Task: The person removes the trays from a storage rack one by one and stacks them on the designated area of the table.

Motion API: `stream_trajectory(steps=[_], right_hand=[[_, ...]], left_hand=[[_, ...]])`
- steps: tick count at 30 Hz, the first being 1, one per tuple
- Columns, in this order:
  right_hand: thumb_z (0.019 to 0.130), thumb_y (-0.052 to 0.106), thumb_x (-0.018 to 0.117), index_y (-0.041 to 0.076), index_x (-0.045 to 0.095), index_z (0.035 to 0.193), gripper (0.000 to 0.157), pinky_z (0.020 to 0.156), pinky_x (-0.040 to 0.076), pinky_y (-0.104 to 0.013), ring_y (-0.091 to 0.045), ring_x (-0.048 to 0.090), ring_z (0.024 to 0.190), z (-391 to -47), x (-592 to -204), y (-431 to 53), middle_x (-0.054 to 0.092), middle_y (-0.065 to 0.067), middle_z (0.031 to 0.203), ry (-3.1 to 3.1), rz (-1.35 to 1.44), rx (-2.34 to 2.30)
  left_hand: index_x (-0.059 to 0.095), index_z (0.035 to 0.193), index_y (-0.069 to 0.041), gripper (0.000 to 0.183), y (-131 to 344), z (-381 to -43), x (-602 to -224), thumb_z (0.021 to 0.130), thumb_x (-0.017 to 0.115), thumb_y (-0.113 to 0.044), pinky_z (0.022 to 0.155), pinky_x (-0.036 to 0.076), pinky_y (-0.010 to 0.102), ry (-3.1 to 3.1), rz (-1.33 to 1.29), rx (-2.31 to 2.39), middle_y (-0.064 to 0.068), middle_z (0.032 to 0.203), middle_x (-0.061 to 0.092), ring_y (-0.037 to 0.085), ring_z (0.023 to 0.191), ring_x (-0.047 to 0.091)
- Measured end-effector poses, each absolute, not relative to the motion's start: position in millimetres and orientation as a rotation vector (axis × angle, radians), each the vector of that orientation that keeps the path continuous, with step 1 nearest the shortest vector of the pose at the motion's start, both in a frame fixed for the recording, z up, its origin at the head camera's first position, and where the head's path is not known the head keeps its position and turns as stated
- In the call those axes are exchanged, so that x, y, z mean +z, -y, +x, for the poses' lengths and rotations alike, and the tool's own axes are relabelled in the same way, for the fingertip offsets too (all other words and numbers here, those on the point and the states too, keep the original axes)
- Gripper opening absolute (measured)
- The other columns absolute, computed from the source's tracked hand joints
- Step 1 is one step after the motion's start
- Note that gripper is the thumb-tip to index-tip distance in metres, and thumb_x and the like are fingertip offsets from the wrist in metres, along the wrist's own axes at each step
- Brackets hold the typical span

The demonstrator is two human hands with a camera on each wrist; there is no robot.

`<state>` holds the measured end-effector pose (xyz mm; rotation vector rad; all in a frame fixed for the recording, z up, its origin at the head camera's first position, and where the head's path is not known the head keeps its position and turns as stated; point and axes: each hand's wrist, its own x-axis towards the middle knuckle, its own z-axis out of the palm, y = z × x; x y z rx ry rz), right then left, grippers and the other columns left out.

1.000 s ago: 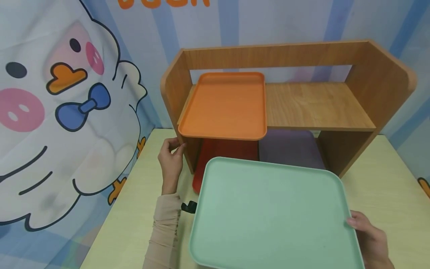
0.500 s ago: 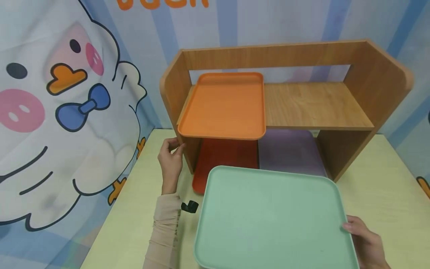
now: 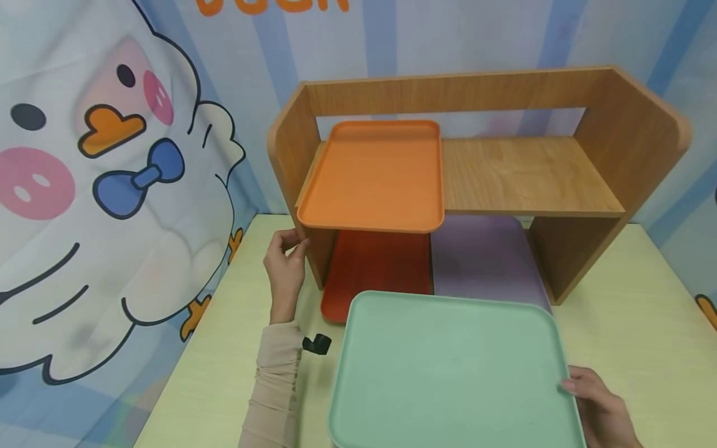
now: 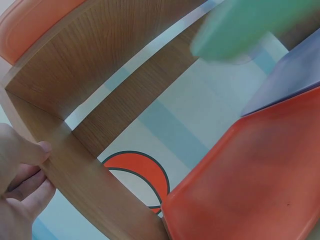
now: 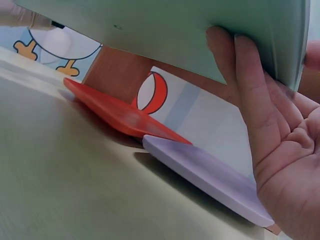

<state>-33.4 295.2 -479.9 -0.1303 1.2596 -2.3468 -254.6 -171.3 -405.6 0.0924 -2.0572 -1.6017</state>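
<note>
A pale green tray [image 3: 454, 367] is held in the air by my right hand [image 3: 602, 404], thumb on its right rim. In the right wrist view my fingers [image 5: 250, 75] lie along the tray's underside. My left hand [image 3: 285, 270] pinches the front edge of the left side panel of a wooden desk shelf [image 3: 532, 177]. An orange tray [image 3: 375, 177] lies on the left of the upper board, its front edge jutting out. Under the board, a red tray [image 3: 375, 267] sits at the left and a purple tray [image 3: 484, 258] at the right, partly covered by the green one.
The shelf stands on a pale yellow table [image 3: 633, 311] against a blue striped backdrop [image 3: 465, 37] with a printed duck [image 3: 168, 261]. A small black piece [image 3: 317, 344] shows beside my left sleeve [image 3: 274, 379]. The right half of the upper board [image 3: 526, 174] is bare wood.
My right hand has drawn the green tray down toward me, away from the shelf, so more of the red and purple trays shows. My left hand has stayed on the panel.
</note>
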Motion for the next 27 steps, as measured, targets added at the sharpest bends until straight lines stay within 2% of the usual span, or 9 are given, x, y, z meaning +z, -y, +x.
stream_trajectory(steps=[3,8,13,20,27], right_hand=[[0.099,0.003,0.008,0.021,0.065,0.115,0.062,0.085,0.055,-0.031,-0.012,0.065,0.097,-34.9,-485.3,-291.2,0.067,0.004,0.108,-1.235,-0.245,-2.387],[0.096,-0.003,0.011,0.022,0.069,0.112,0.065,0.084,0.054,-0.026,-0.008,0.064,0.097,-37.7,-491.1,-286.4,0.069,0.005,0.105,-1.348,-0.323,-2.368],[0.096,-0.003,0.012,0.019,0.069,0.113,0.064,0.086,0.053,-0.027,-0.009,0.064,0.098,-41.8,-492.3,-282.2,0.070,0.004,0.106,-1.298,-0.365,-2.300],[0.094,-0.004,0.012,0.007,0.069,0.111,0.061,0.085,0.055,-0.029,-0.013,0.068,0.095,-45.3,-489.5,-270.4,0.073,-0.003,0.103,-1.254,-0.466,-2.245],[0.095,-0.003,0.014,0.005,0.069,0.111,0.058,0.084,0.055,-0.028,-0.014,0.070,0.092,-44.4,-490.9,-265.4,0.074,-0.005,0.101,-1.257,-0.448,-2.191]], left_hand=[[0.061,0.107,0.002,0.025,171.4,-255.5,-407.1,0.085,0.070,-0.002,0.088,0.056,0.035,2.051,0.088,-1.593,0.017,0.102,0.065,0.024,0.098,0.064],[0.061,0.105,0.001,0.023,171.3,-254.1,-407.1,0.084,0.070,-0.001,0.085,0.056,0.031,2.034,0.063,-1.582,0.016,0.099,0.066,0.022,0.095,0.064],[0.061,0.104,0.001,0.022,171.2,-253.6,-407.2,0.084,0.070,-0.001,0.084,0.056,0.028,2.032,0.059,-1.580,0.015,0.099,0.066,0.021,0.095,0.064],[0.061,0.105,0.003,0.023,171.6,-253.4,-407.1,0.084,0.070,-0.003,0.088,0.055,0.035,2.024,0.046,-1.601,0.018,0.100,0.065,0.025,0.098,0.064],[0.061,0.106,0.001,0.024,171.1,-252.8,-406.8,0.084,0.070,-0.003,0.087,0.056,0.032,2.035,0.049,-1.580,0.016,0.100,0.065,0.022,0.097,0.064]])
